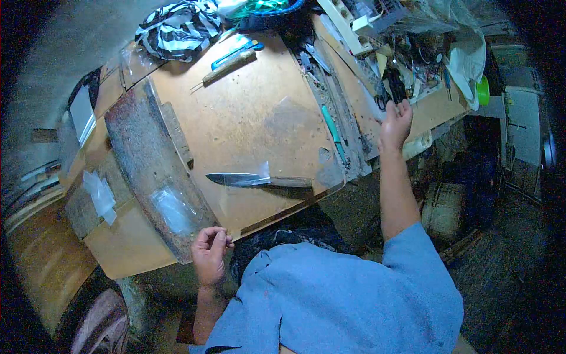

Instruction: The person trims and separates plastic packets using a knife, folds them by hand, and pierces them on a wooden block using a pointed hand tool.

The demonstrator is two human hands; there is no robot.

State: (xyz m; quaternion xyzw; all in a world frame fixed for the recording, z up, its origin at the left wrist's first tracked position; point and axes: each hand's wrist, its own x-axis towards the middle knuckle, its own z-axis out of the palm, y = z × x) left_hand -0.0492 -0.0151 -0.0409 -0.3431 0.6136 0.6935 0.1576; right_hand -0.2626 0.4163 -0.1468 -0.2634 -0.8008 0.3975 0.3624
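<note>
My left hand (pixel 211 251) is at the front edge of the workbench, its fingers curled and thumb pressed to them; anything in the pinch is too small to make out. My right hand (pixel 395 125) reaches to the cluttered right side, its bent fingertips at a black-handled tool (pixel 396 86). What the fingertips grip there cannot be made out. Between my hands a knife (pixel 239 179) with a wooden handle lies flat on the board (pixel 247 124), a scrap of clear film (pixel 265 169) at its blade.
At the back lie a wooden-handled fork-like tool (pixel 227 69), a blue cutter (pixel 233 54) and a striped bag (pixel 180 30). A teal-handled tool (pixel 332 127) rests in the debris strip. Clear plastic (pixel 172 209) lies on the left strip. A white power strip (pixel 346 26) stands upper right.
</note>
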